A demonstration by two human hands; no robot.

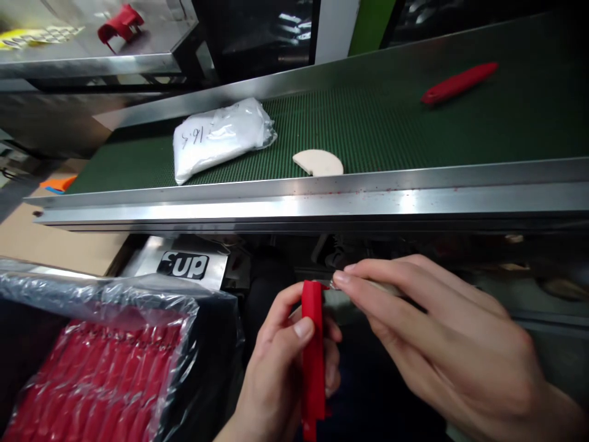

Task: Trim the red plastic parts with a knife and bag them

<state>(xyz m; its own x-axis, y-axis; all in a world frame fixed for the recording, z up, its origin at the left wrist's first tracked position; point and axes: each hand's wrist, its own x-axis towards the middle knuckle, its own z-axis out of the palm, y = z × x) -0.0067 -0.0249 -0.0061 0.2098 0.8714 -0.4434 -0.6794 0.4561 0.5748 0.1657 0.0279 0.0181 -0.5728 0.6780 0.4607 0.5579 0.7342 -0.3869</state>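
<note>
My left hand (280,368) grips a red plastic part (313,362), held upright below the conveyor's steel rail. My right hand (442,344) pinches a small tool with a pale handle (381,286); its metal tip touches the top of the red part. At my left a bin lined with clear plastic (115,294) holds several red parts (96,380) like the one in my hand. Another red part (460,83) lies on the green conveyor belt (414,123) at the far right.
On the belt lie a white plastic bag (221,138) marked with handwriting and a pale half-round disc (318,162). A steel rail (322,196) runs along the belt's near edge. A red clip-like piece (120,24) sits on a steel table at the top left.
</note>
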